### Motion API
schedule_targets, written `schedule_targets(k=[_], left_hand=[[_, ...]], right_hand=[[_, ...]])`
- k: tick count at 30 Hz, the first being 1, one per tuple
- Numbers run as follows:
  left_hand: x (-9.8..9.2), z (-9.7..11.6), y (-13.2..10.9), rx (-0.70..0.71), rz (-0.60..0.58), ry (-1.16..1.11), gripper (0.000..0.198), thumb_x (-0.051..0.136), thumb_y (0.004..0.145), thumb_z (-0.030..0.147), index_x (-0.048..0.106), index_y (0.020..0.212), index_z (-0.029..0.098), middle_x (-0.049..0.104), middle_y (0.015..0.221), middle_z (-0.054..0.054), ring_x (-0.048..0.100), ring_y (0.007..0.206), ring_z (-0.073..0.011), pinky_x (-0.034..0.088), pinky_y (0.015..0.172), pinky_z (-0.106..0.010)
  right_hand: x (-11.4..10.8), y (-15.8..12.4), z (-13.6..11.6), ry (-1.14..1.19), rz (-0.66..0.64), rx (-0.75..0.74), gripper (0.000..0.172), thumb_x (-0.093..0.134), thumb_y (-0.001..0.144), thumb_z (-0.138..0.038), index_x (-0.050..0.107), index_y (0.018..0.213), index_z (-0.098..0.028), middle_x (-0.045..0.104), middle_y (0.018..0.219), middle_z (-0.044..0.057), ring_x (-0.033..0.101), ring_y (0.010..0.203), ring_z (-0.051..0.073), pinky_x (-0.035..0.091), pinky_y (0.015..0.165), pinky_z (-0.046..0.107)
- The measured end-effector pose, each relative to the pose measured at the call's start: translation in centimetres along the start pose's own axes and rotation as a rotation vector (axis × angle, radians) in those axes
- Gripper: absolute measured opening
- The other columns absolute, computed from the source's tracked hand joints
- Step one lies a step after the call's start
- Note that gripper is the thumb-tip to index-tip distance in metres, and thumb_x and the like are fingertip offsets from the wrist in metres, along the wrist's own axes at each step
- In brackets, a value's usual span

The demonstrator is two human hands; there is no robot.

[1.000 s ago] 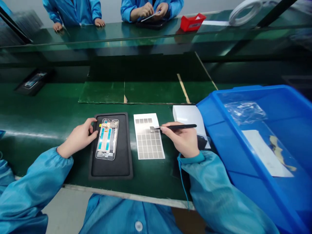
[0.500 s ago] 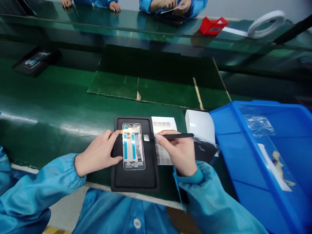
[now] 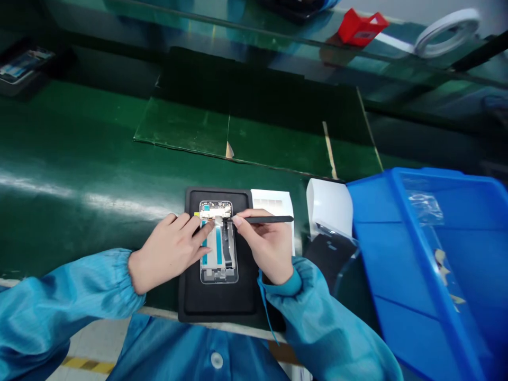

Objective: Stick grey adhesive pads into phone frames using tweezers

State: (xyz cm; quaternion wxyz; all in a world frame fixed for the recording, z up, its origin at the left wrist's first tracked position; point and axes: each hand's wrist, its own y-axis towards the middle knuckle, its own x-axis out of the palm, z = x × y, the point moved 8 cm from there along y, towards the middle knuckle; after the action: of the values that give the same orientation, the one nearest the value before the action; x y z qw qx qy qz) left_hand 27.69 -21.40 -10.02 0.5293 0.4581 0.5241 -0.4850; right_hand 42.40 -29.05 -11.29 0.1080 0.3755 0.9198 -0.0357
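Here, a phone frame point(image 3: 218, 264) lies on a black mat point(image 3: 218, 304) near the mat's centre, its long axis pointing away from the wearer. The left hand point(image 3: 169, 259) is spread and open, with its fingertips point(image 3: 200, 228) resting on the frame's upper part. The right hand point(image 3: 268, 248) is closed in a pen grip on black tweezers point(image 3: 270, 219). The tweezer tips are hidden behind the fingers, just over the frame's upper end, so contact cannot be confirmed.

The mat's near edge sits just short of the white front strip point(image 3: 222, 329) of the green counter point(image 3: 79, 132). The counter extends well to the left of the mat, giving the widest room for movement on that side. Room to the right is tight. A white sheet point(image 3: 273, 200) lies against the mat's right edge, partly below the right hand. Beyond it are a curled white sheet point(image 3: 329, 206) and a black pouch point(image 3: 329, 259). Next comes a blue bin point(image 3: 369, 238) holding a clear plastic bag point(image 3: 424, 207); the bin's raised wall limits movement on that side.
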Motion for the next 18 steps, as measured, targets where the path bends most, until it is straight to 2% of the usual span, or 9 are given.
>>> schedule_targets(k=[8,18], left_hand=[[0.64,-0.87,-0.5,0.013,0.105,-0.128,0.044,0.041,0.1,0.041,0.055,0.134,0.017,0.058,0.098,-0.009,0.049,0.084,-0.0247,0.036,0.07,-0.039],[0.32,-0.38,-0.41,-0.013,0.038,-0.062,0.047,0.043,0.1,0.043,0.051,0.139,0.017,0.059,0.099,-0.009,0.049,0.083,-0.0244,0.034,0.065,-0.039]], right_hand=[[-0.46,-0.26,-0.07,-0.081,0.05,0.021,0.02,0.075,0.083,-0.042,0.07,0.083,-0.022,0.073,0.081,0.005,0.069,0.068,0.021,0.061,0.059,0.033],[-0.39,-0.42,-0.41,-0.128,0.029,-0.017,0.008,0.076,0.082,-0.027,0.072,0.083,-0.021,0.073,0.079,0.003,0.069,0.067,0.018,0.059,0.059,0.028]])
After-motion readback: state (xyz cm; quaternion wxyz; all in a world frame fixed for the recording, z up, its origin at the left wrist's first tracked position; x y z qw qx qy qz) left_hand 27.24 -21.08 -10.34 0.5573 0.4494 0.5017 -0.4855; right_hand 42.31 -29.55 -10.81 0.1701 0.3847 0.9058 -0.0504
